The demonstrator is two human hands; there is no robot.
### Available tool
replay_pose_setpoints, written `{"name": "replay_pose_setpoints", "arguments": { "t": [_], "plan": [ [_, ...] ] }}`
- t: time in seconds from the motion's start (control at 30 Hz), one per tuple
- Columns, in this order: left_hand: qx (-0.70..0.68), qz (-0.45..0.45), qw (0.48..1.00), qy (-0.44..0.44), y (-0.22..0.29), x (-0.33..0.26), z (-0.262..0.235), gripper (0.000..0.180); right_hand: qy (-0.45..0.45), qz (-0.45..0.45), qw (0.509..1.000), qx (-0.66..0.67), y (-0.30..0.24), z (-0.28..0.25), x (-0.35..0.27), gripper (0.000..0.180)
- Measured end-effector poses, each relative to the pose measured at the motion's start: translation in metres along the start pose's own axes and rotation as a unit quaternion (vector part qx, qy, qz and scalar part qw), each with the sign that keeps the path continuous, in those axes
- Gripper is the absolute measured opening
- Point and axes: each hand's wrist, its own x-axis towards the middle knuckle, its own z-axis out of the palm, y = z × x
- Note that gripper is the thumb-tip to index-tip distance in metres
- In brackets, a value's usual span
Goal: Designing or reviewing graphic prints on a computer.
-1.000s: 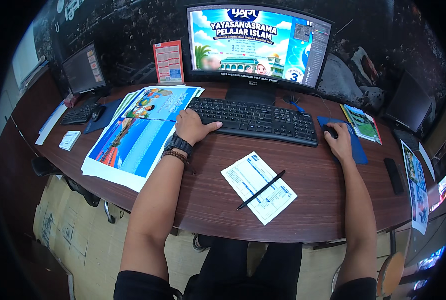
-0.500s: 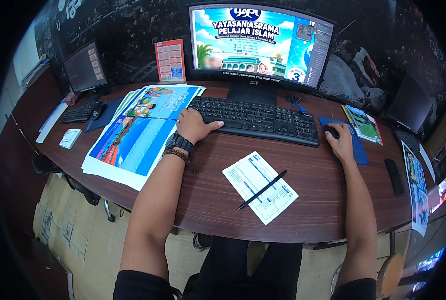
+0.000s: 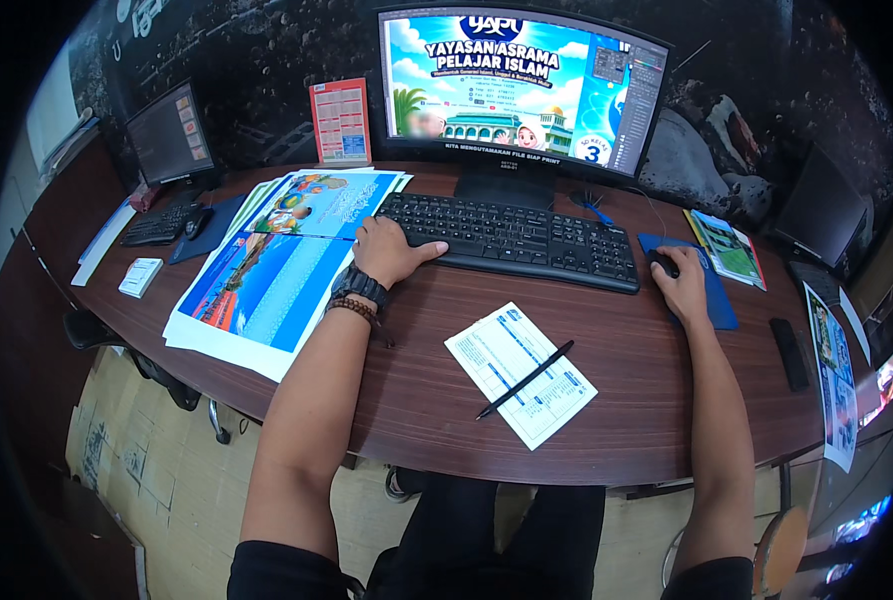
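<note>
My left hand (image 3: 388, 252) rests on the left end of a black keyboard (image 3: 516, 238), thumb stretched sideways along its near edge and fingers over the keys. A dark watch (image 3: 362, 288) and a beaded bracelet circle that wrist. To the right, my right hand (image 3: 682, 290) is curved over a black computer mouse (image 3: 664, 264) on a blue mouse pad (image 3: 718, 308). Behind the keyboard, a curved monitor (image 3: 511, 90) shows a colourful poster layout with a green mosque-like building. Between my forearms lies a printed form pad (image 3: 486, 350) with a black pen (image 3: 526, 379) across it.
Large colour prints (image 3: 266, 270) are stacked left of the keyboard. A red-and-white desk calendar (image 3: 341, 122) stands behind them. Farther left are a second monitor (image 3: 169, 135) and a small stack of cards (image 3: 141, 278). Leaflets (image 3: 728, 248) and a black oblong object (image 3: 789, 354) lie at the right.
</note>
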Motion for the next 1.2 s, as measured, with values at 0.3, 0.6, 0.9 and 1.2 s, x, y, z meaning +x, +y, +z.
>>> {"name": "replay_pose_setpoints", "arguments": {
  "t": [0.3, 0.6, 0.9, 1.2],
  "plan": [
    [0.007, -0.022, 0.999, -0.038, 0.0013, 0.0026, -0.0035, 0.108, 0.01, 0.017, 1.0, -0.016, 0.0026, 0.0016, 0.0001, 0.035],
    [0.003, -0.018, 0.999, -0.028, 0.0025, 0.0012, -0.004, 0.109, 0.016, 0.011, 1.0, -0.012, 0.0013, 0.0014, -0.0007, 0.036],
    [-0.014, -0.022, 1.0, -0.002, 0.0022, -0.0004, -0.0018, 0.111, 0.02, 0.006, 1.0, -0.017, 0.0008, 0.0015, -0.0013, 0.034],
    [-0.01, -0.017, 1.0, -0.009, 0.0002, 0.0013, 0.0004, 0.11, 0.012, 0.015, 1.0, -0.017, 0.0047, 0.0022, 0.0, 0.035]
  ]
}}
